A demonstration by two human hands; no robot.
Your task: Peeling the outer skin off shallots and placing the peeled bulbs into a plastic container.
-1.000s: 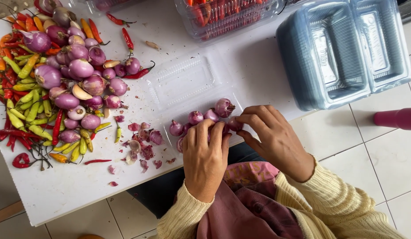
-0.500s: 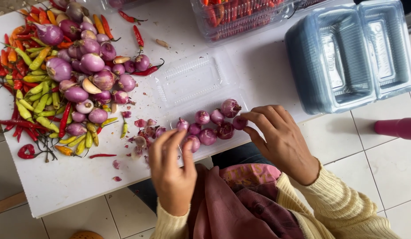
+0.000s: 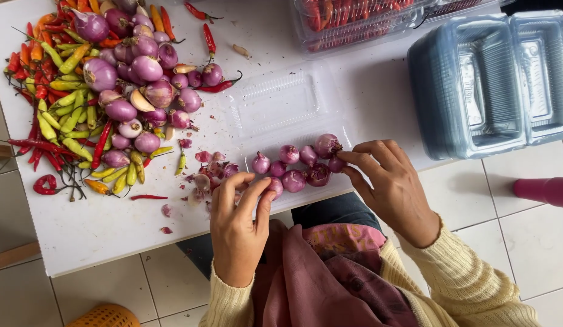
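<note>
From the head camera, the right hand (image 3: pixel 395 188) rests at the right end of a clear plastic clamshell tray (image 3: pixel 275 103) lying open on the white table (image 3: pixel 99 230), its thumb and forefinger pinched narrowly on a small purple shallot (image 3: pixel 337 163). The other shallots in the tray (image 3: pixel 293 180) lie in a loose row running leftward from that pinch, long axis across the table edge, toward the left hand (image 3: pixel 238 227). The left hand sits just below the row's left end, fingers loosely curled and partly spread, fingertips touching or just beside one small shallot (image 3: pixel 274 186); whether it actually grips it I cannot tell. Up and left of the left hand, well apart, lies the heap of larger shallots (image 3: pixel 136 72) mixed with red and green chillies (image 3: pixel 57 109). Beyond the right hand, up and to its right, stands a stack of blue-tinted empty trays (image 3: pixel 493 79).
</note>
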